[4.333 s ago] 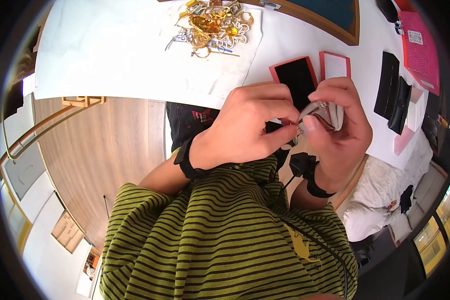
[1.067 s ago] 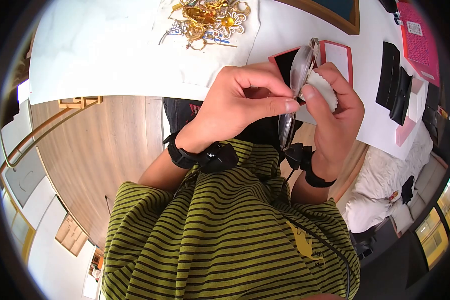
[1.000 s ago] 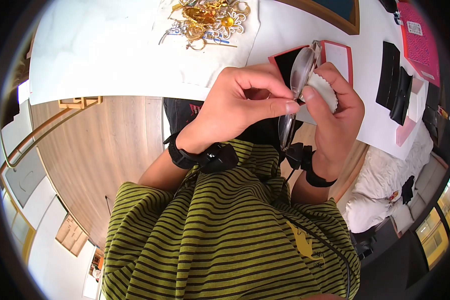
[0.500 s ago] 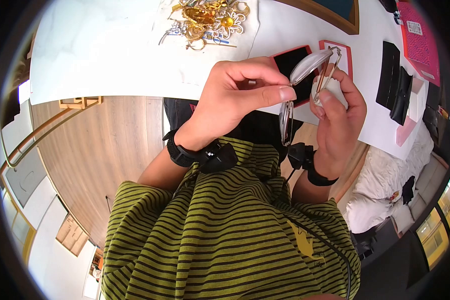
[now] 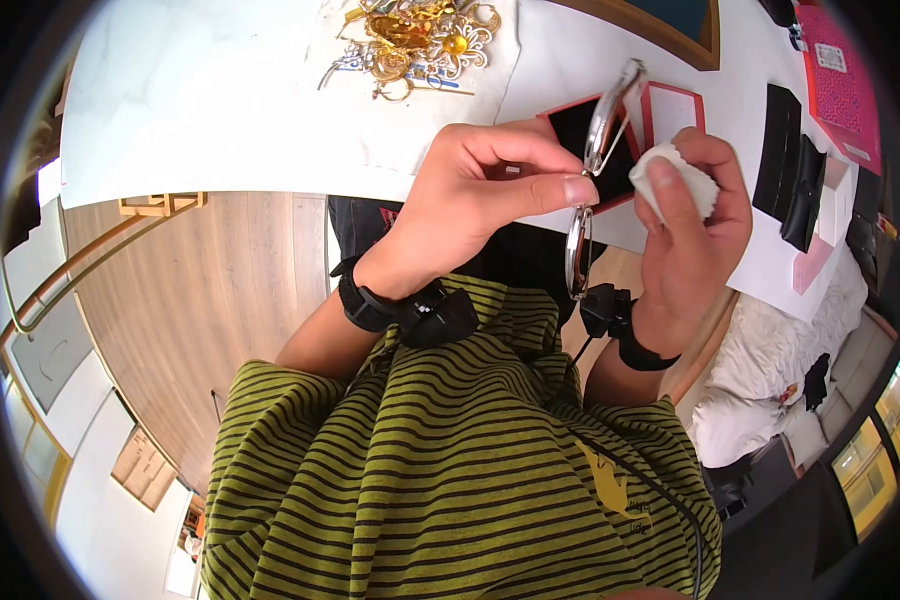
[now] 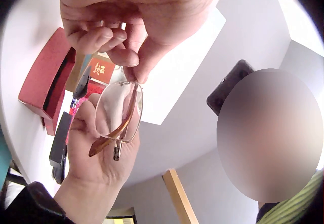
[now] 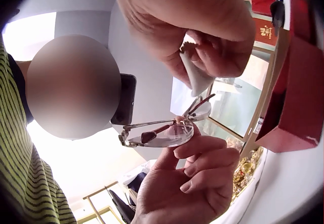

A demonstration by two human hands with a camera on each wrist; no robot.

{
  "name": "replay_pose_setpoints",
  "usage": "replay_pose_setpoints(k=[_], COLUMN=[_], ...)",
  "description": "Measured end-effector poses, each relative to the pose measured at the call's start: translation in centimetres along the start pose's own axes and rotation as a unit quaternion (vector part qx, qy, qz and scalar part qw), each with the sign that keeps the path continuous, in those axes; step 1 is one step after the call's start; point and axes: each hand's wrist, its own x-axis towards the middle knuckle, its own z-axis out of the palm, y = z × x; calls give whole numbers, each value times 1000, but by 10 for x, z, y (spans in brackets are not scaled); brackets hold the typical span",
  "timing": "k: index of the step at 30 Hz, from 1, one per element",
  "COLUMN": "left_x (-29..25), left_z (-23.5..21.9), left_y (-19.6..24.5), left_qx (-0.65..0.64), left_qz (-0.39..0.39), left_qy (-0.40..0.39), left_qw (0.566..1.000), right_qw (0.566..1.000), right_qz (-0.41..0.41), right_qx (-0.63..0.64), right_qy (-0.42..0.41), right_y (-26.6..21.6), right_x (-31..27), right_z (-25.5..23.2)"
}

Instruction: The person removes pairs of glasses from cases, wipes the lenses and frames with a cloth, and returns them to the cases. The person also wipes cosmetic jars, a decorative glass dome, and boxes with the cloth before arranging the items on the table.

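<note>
In the head view my left hand (image 5: 470,195) pinches a pair of eyeglasses (image 5: 599,140) at the bridge, between thumb and forefinger. The glasses stand on edge, one lens above the fingertips and one below. My right hand (image 5: 692,245) holds a pale cleaning cloth (image 5: 705,190) with a scalloped edge, the thumb pressing it against curled fingers. A gap shows between the cloth and the glasses. Thin metal rims and brown temple tips (image 6: 101,145) show in the left wrist view. In the right wrist view the folded cloth (image 7: 196,77) hangs just above the glasses (image 7: 157,140).
A red case with black lining (image 5: 570,125) and its pale-lined part (image 5: 675,112) lie on the white table (image 5: 200,110). Gold and silver jewellery (image 5: 415,50) is heaped on a white cloth. A black case (image 5: 800,190) and pink box (image 5: 838,95) lie right; a framed board (image 5: 670,30) stands behind.
My right hand with the cloth has drawn away to the right from the glasses. The glasses have turned in my left hand; earlier the cloth lay against them.
</note>
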Motion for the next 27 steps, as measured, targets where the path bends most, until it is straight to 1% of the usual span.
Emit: replay_pose_setpoints(k=[1,2,4,5,7,8,10,11,13,14,16,17,19,20,22,23,25,27], left_x=[0,0,0,0,-1,-1,-1,-1,-1,-2,-1,-1,-1,-1,-1,-1,-1,0], left_z=[1,1,-2,-3,-3,-3,-3,-4,-3,-3,-3,-3,-2,-2,-3,-3,-3,-2], left_y=[0,0,-1,-1,-1,-1,-1,-2,-1,0,0,0,-1,-1,0,0,1,3], left_qx=[-5,-10,-14,-18,-23,-27,-36,-44,-35,-26,-30,-28,-27,-30,-32,-29,-26,-21], left_qz=[0,0,-6,-11,-15,-19,-30,-42,-44,-46,-52,-49,-47,-51,-54,-56,-58,-56], left_qy=[4,7,1,-4,-9,-13,-27,-41,-51,-61,-68,-68,-69,-67,-63,-65,-68,-71], left_qw=[1000,1000,1000,1000,1000,999,999,997,997,997,996,996,996,996,996,996,996,996], right_qw=[999,999,996,996,990,990,990,990,996,996,988,988,990,990,990,990,989,991], right_qz=[0,0,-85,-85,-82,-82,-71,-71,-23,-23,-18,-18,-13,-13,-26,-25,-28,-22], right_qx=[11,11,23,23,115,115,98,98,74,74,124,124,137,137,121,122,110,99], right_qy=[38,38,20,20,20,20,-69,-68,-41,-41,-88,-88,-22,-22,-62,-63,-92,-82], right_y=[-1,2,8,9,7,8,9,8,0,0,0,0,-1,1,7,9,11,9], right_x=[1,4,11,11,12,12,14,13,12,12,12,12,13,13,15,15,15,13], right_z=[0,-1,-2,-1,6,2,-4,-4,3,3,0,2,7,5,0,-1,-3,0])
